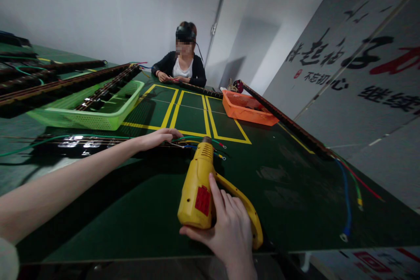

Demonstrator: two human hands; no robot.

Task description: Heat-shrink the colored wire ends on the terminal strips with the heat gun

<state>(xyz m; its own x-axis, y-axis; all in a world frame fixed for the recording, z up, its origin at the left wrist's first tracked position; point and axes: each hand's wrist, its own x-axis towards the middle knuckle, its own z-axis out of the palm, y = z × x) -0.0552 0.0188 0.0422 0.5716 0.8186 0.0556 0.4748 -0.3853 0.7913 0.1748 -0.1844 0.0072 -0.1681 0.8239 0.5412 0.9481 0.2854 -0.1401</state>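
Observation:
In the head view my right hand is wrapped round the handle of a yellow heat gun. Its metal nozzle points away from me, over several thin wires. My left hand is closed on those wires, where they leave the end of a long dark assembly; its fingertips are partly hidden. Beyond the nozzle, a wire with a red sleeve ends in a ring terminal, and another terminal has a yellow sleeve.
A green basket at left has long dark assemblies over it. An orange basket stands far right, beside another long assembly with blue, green and red leads. Across the green table, a co-worker sits with hands on the tabletop.

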